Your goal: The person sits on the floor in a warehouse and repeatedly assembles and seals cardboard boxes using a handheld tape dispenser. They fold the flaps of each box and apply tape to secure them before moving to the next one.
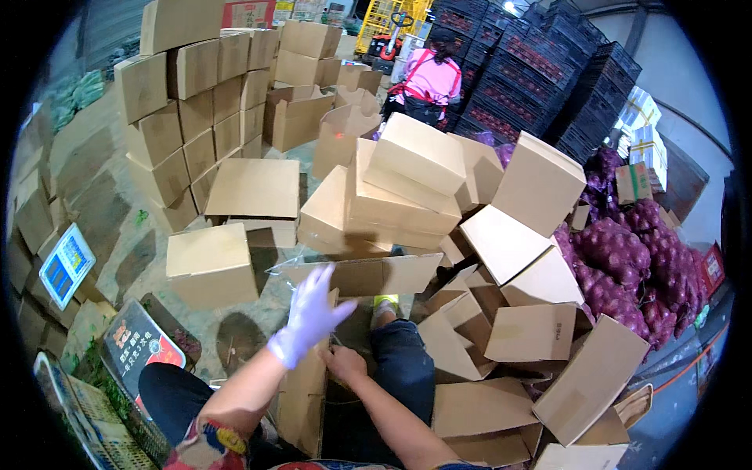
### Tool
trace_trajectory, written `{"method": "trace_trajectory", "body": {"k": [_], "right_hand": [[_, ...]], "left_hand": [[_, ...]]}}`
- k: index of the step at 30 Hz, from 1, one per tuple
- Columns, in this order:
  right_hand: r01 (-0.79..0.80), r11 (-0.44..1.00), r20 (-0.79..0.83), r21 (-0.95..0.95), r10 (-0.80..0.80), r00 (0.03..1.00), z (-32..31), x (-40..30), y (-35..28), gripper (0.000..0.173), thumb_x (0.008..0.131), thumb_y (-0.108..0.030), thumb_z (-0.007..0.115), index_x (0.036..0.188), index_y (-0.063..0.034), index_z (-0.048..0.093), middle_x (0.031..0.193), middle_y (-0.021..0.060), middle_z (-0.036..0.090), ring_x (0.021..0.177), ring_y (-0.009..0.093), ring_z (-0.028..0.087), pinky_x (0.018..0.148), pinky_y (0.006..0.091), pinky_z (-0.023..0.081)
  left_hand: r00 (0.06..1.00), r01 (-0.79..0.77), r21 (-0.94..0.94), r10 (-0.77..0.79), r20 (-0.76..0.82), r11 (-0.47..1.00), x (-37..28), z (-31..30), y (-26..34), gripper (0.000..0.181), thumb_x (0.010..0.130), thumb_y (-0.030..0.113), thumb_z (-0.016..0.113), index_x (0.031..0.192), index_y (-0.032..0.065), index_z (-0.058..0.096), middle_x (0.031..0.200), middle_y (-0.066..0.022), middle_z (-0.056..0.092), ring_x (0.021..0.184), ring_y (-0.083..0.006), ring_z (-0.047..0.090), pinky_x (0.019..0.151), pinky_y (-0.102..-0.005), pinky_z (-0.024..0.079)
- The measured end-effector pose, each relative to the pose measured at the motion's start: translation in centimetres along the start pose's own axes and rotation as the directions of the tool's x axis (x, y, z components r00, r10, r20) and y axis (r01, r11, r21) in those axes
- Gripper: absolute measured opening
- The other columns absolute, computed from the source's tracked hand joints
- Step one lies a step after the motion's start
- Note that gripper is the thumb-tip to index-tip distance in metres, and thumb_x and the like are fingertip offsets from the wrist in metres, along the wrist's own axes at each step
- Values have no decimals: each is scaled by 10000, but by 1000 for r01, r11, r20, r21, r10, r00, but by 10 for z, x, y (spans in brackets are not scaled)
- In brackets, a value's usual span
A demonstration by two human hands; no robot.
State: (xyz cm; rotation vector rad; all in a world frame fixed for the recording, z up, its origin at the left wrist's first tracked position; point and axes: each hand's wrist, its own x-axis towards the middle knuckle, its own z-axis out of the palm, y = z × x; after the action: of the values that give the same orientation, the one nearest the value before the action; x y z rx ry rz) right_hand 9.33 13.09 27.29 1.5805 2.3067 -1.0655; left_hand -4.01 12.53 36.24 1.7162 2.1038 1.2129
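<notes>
Between my legs stands a cardboard box (301, 405), with a long flap (382, 276) out at its far end. Clear tape (289, 263) sticks out at that flap's left end. My left hand (306, 320), in a thin pale purple glove, is above the box with its fingers spread and nothing in it. Whether its fingertips touch the flap is unclear. Bare, my right hand (345, 364) has its fingers curled on the upper edge of the box's side wall. Much of the box's inside is in shadow.
Closed cartons (197, 123) are stacked at the left; loose cardboard boxes (531, 332) crowd the right. Beyond them lie net bags of purple onions (614, 252). A person (432, 79) is near stacked black crates (517, 82). A digital scale (67, 264) is at far left.
</notes>
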Motion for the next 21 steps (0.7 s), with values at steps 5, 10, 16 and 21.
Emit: {"method": "trace_trajectory", "body": {"k": [5, 10, 16, 21], "right_hand": [[82, 986, 73, 147, -94, 993, 19, 22, 0, 700, 808, -716, 384, 1117, -146, 648, 1063, 188, 639, 1003, 383, 591, 856, 442, 452], [124, 967, 47, 222, -138, 989, 36, 38, 13, 750, 786, -760, 374, 1093, -137, 655, 1046, 171, 647, 979, 357, 605, 834, 440, 453], [163, 915, -61, 368, -151, 987, 39, 37, 19, 550, 786, -588, 595, 1058, -115, 669, 990, 154, 671, 912, 298, 639, 778, 390, 480], [108, 983, -124, 148, -90, 988, 8, 12, 0, 423, 796, -459, 574, 1057, -145, 681, 1001, 134, 673, 925, 300, 641, 808, 373, 490]], "left_hand": [[905, 336, -200, -257, 340, 920, -123, 34, -79, 977, 721, 484, 723, 1367, -97, 275, 1359, -318, 334, 1284, -393, 353, 1078, -418, 276], [899, 402, -355, -289, 329, 844, -149, 55, -95, 912, 785, 479, 660, 1379, -83, 258, 1415, -280, 290, 1344, -352, 271, 1101, -391, 225], [860, 460, -414, -278, 428, 785, -142, 31, -97, 911, 809, 498, 638, 1404, -58, 230, 1448, -265, 240, 1366, -330, 229, 1114, -376, 191], [921, 370, -282, -311, 234, 885, -138, -4, -99, 519, 842, 254, 603, 1286, 16, 477, 1264, -224, 520, 1184, -341, 500, 1011, -351, 378]]}}
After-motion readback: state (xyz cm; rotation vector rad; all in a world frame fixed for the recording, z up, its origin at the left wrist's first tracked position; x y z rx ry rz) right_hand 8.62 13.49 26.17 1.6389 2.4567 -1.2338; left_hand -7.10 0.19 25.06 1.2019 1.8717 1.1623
